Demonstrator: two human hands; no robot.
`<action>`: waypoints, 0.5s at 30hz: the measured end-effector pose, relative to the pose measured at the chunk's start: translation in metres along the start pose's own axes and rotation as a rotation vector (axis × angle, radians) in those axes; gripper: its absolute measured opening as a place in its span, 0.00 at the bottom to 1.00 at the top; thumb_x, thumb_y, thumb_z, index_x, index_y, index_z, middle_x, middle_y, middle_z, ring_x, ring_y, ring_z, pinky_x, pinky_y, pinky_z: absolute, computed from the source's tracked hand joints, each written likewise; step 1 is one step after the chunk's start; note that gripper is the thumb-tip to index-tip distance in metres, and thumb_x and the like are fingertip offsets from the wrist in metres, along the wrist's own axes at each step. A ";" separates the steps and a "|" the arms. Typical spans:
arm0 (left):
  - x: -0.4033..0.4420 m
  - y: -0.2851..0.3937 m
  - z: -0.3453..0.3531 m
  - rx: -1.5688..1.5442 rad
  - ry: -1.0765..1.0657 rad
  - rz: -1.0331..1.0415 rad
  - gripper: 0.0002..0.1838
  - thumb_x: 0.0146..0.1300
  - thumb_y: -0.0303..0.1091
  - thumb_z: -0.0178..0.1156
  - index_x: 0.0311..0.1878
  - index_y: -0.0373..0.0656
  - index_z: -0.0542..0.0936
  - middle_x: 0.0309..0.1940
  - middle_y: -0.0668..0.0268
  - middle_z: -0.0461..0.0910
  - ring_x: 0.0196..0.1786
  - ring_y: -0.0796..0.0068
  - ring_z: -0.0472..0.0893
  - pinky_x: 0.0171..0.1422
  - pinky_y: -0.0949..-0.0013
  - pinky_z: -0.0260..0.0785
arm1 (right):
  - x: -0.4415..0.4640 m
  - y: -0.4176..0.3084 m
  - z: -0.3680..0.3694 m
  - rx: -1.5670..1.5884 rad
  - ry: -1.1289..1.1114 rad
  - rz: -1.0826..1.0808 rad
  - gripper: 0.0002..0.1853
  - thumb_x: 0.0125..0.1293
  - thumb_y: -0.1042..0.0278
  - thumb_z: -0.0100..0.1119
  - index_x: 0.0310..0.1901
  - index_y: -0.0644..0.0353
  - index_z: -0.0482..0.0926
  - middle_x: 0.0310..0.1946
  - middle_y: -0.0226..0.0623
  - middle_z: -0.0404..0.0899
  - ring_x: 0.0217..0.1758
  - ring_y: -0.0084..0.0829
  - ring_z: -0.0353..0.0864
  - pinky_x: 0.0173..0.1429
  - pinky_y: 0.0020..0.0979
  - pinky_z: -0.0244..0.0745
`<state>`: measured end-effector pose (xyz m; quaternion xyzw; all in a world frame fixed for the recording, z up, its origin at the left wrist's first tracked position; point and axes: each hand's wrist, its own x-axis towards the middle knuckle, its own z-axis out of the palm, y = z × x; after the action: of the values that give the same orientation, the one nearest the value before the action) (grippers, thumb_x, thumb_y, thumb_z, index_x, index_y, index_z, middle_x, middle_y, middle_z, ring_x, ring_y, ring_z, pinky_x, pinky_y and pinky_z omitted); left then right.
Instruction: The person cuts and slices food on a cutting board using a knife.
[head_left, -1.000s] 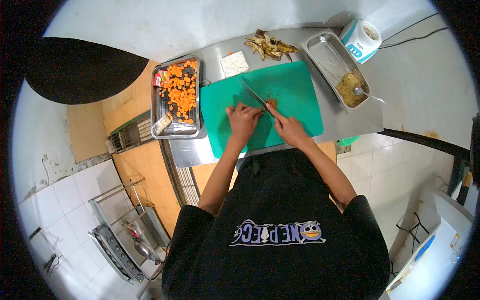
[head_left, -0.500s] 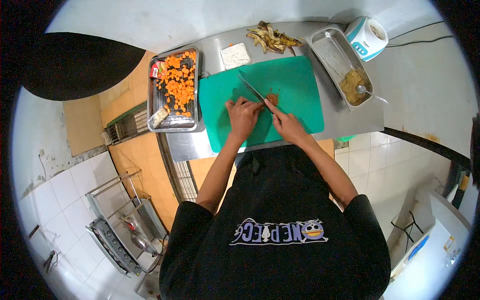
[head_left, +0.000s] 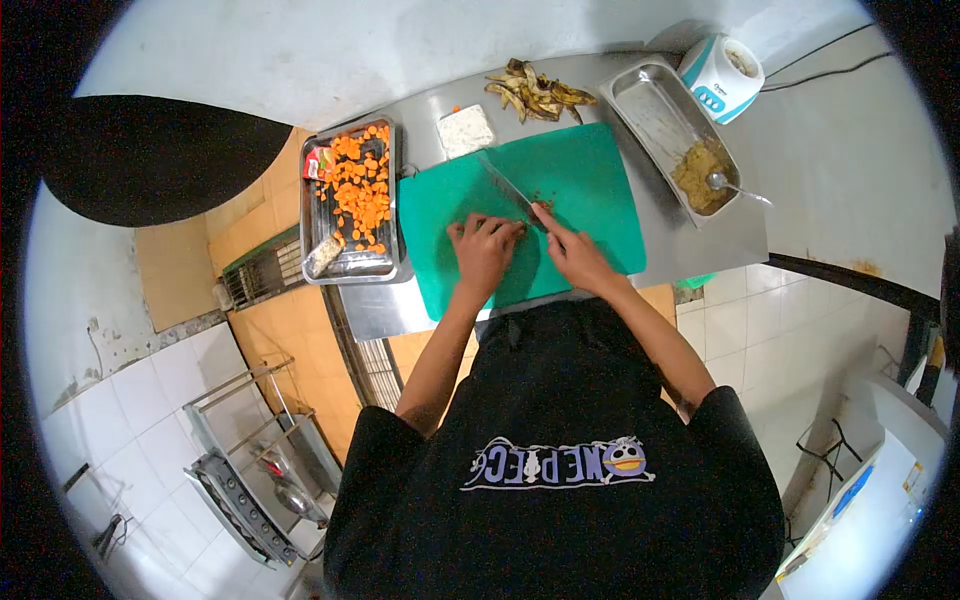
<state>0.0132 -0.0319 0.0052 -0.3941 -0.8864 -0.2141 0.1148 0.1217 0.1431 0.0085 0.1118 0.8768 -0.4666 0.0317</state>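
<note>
A green cutting board (head_left: 590, 180) lies on the steel table. My right hand (head_left: 577, 258) is closed round the handle of a knife (head_left: 510, 187), whose blade points up and left over the board. Left of the knife, my left hand (head_left: 484, 247) has its fingers bent and pressed on a small brown piece (head_left: 519, 229), mostly hidden under the fingertips. Small brown chopped bits (head_left: 543, 204) lie just beyond the blade. A white block (head_left: 466, 131) sits past the board's far edge.
On the left stands a metal tray (head_left: 393, 200) of orange carrot pieces (head_left: 360, 195). Brown peels (head_left: 540, 92) lie behind the board. At right are a steel pan (head_left: 640, 122) with yellowish mash (head_left: 700, 178) and a spoon (head_left: 738, 188), and a white-and-teal appliance (head_left: 718, 80).
The view has shifted slightly. The knife has stayed in my right hand by my left fingertips, with only small shifts of both hands over the board.
</note>
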 end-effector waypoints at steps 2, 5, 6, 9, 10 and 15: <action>-0.004 0.002 0.000 0.033 -0.017 -0.026 0.06 0.56 0.41 0.77 0.37 0.58 0.91 0.33 0.78 0.88 0.49 0.70 0.81 0.57 0.50 0.59 | -0.001 0.001 0.002 0.032 0.050 -0.051 0.34 0.79 0.61 0.50 0.83 0.26 0.57 0.31 0.60 0.84 0.33 0.64 0.84 0.47 0.63 0.81; -0.004 0.005 0.002 -0.049 -0.022 -0.116 0.07 0.56 0.41 0.77 0.38 0.57 0.91 0.34 0.74 0.89 0.49 0.70 0.82 0.57 0.51 0.59 | -0.001 -0.004 -0.005 -0.022 -0.085 0.007 0.35 0.79 0.62 0.50 0.83 0.25 0.55 0.32 0.59 0.85 0.33 0.64 0.84 0.46 0.63 0.81; -0.005 0.005 0.002 -0.060 -0.012 -0.134 0.07 0.56 0.41 0.77 0.38 0.57 0.91 0.33 0.74 0.89 0.49 0.70 0.82 0.57 0.50 0.59 | 0.000 -0.005 -0.004 -0.046 -0.115 0.027 0.35 0.79 0.61 0.51 0.84 0.25 0.54 0.32 0.59 0.85 0.33 0.65 0.84 0.46 0.63 0.81; -0.005 0.006 0.004 -0.080 0.005 -0.158 0.07 0.56 0.41 0.77 0.38 0.56 0.92 0.33 0.73 0.89 0.49 0.69 0.82 0.57 0.50 0.60 | 0.000 -0.007 -0.002 -0.069 -0.151 0.054 0.36 0.79 0.61 0.52 0.84 0.25 0.54 0.30 0.59 0.84 0.32 0.65 0.84 0.46 0.63 0.81; -0.006 0.006 0.005 -0.091 0.013 -0.156 0.07 0.55 0.41 0.77 0.37 0.56 0.92 0.33 0.73 0.89 0.49 0.69 0.83 0.57 0.50 0.60 | 0.001 -0.006 -0.001 -0.067 -0.149 0.062 0.36 0.79 0.60 0.52 0.84 0.25 0.54 0.29 0.59 0.84 0.31 0.65 0.84 0.45 0.63 0.81; -0.007 0.002 0.006 -0.040 -0.048 -0.139 0.07 0.56 0.41 0.76 0.37 0.56 0.92 0.34 0.74 0.89 0.49 0.69 0.83 0.57 0.50 0.61 | 0.001 -0.006 0.004 -0.209 -0.155 0.058 0.36 0.78 0.61 0.52 0.84 0.25 0.53 0.27 0.58 0.83 0.29 0.63 0.83 0.44 0.62 0.82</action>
<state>0.0195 -0.0323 -0.0015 -0.3390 -0.9096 -0.2296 0.0703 0.1192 0.1366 0.0111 0.0968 0.9119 -0.3791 0.1242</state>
